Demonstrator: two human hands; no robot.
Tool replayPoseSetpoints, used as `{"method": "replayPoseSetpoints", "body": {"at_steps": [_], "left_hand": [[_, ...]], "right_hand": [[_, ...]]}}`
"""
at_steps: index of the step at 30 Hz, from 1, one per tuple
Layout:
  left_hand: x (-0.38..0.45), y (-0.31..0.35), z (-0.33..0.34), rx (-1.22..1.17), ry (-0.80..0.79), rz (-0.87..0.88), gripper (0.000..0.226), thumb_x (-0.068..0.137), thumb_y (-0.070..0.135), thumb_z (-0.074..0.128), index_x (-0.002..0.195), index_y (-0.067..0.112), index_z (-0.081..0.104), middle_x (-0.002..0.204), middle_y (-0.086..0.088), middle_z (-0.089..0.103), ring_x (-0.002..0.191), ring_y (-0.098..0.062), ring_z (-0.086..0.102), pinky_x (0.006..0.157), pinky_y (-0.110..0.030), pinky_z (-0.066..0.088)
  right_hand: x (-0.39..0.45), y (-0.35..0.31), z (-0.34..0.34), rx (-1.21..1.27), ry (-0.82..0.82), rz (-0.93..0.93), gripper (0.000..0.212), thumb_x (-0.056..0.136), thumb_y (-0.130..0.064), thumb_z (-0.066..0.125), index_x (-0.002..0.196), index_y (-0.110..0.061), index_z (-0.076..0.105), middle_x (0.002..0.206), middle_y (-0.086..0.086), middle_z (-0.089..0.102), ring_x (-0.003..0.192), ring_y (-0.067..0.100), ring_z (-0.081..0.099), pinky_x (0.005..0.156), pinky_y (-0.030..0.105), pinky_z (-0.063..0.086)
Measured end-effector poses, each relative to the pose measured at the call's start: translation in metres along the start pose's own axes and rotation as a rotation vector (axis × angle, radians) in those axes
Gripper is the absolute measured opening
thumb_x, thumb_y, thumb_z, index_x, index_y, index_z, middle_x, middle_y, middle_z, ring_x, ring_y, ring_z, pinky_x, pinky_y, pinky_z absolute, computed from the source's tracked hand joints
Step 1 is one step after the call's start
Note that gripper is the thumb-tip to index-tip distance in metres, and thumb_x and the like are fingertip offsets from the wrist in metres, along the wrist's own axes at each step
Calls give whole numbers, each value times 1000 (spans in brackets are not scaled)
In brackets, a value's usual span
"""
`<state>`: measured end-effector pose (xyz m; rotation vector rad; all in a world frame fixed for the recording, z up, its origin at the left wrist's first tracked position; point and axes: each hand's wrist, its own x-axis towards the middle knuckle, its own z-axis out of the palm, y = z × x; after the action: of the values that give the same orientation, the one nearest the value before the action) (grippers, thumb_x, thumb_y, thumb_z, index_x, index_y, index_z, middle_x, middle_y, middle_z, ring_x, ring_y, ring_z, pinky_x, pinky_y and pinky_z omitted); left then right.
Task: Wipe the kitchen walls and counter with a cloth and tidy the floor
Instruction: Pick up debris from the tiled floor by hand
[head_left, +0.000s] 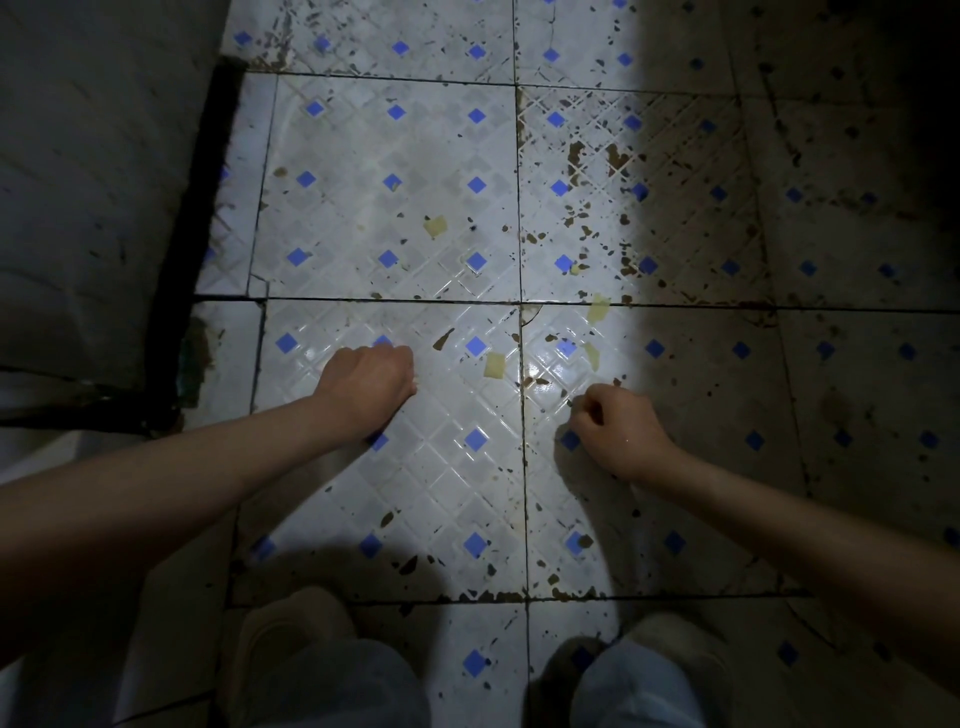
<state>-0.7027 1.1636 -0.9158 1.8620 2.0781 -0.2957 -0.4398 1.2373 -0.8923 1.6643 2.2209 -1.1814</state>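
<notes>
At the bottom edge, two light slippers, the left slipper (291, 631) and the right slipper (670, 636), stand on the floor (452, 483), with grey-blue trouser knees partly covering them. Above the feet both bare forearms reach forward and down over the tiles. The left hand (371, 382) is seen from the back, knuckles up, its fingers curled under out of sight, so whether they hold anything cannot be told; it hangs over or on a white tile just left of the vertical grout line. The right hand (615, 428) lies right of that line, its fingers (587, 408) curled in with the tips drawn together near the thumb; nothing can be made out between them.

Just beyond and between the hands a small pale yellow scrap (494, 365) lies on the wet, shiny tile. Two more yellow scraps (597, 307) lie a little farther on, near the crossing of grout lines, and a farther scrap (435, 226) sits on the next tile up. Brown specks and stains are scattered over the white tiles with blue diamonds, thickest toward the right. To the left a dim grey wall (88, 171) meets the floor along a dark strip.
</notes>
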Motion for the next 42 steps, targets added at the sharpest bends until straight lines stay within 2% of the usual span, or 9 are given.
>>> {"method": "replayPoseSetpoints", "body": {"at_steps": [4,9,18,21,24,28,30,36,42], "left_hand": [[-1,2,4,-9,16,34,24,98,28,34,93,9,48,81,-6,53,76,-29,59,69,-34,42],[6,12,-6,-366,-114,21,20,98,19,35,85,9,44,66,-1,46,66,-24,51,59,-33,40],[19,37,-22,-833,-233,-164,21,93,8,42,84,12,61,85,1,61,84,-15,58,75,-23,42],[22,43,-24,-746,-222,-137,27,94,10,37,87,6,64,89,-2,62,90,-18,56,82,-26,41],[26,47,-24,-640,-174,-75,28,95,16,39,91,2,63,92,-7,64,89,-22,58,83,-34,47],[34,53,-25,-524,-47,1,12,91,21,49,85,13,57,80,-2,60,75,-20,56,66,-31,45],[37,55,-28,-495,-20,40,7,87,23,58,89,17,56,83,2,58,76,-16,54,65,-27,41],[47,62,-25,-402,-6,85,44,80,35,69,118,19,52,115,1,59,102,-19,56,80,-29,45],[52,61,-24,-348,-20,88,34,81,33,68,109,19,54,102,0,59,88,-18,54,71,-26,40]], "right_hand": [[-1,-1,-1,-5,14,-7,25,91,-8,50,68,-17,48,69,-2,49,62,8,45,54,20,35],[2,0,-2,-20,0,-1,22,90,-8,51,69,-15,52,69,-3,50,63,8,48,55,18,39],[10,-1,-13,-5,36,-7,26,84,2,43,64,-9,56,57,-9,48,57,5,45,50,17,31],[15,-1,-15,-31,74,12,26,86,-4,46,63,-14,51,60,-6,48,62,12,47,49,17,31],[22,1,-16,26,95,31,9,85,-7,54,79,-11,59,74,0,59,74,16,56,59,23,43],[31,2,-16,43,99,30,11,80,-14,61,90,-15,58,88,3,63,81,18,61,73,37,55],[34,-1,-18,44,121,42,15,81,-15,62,94,-17,55,89,3,61,81,18,60,71,35,55],[47,-6,-24,25,177,62,17,87,-19,62,99,-18,51,91,-1,56,82,14,56,69,27,48],[56,-3,-25,-40,170,74,16,90,-16,60,104,-12,55,93,-1,55,84,13,53,72,26,47]]}}
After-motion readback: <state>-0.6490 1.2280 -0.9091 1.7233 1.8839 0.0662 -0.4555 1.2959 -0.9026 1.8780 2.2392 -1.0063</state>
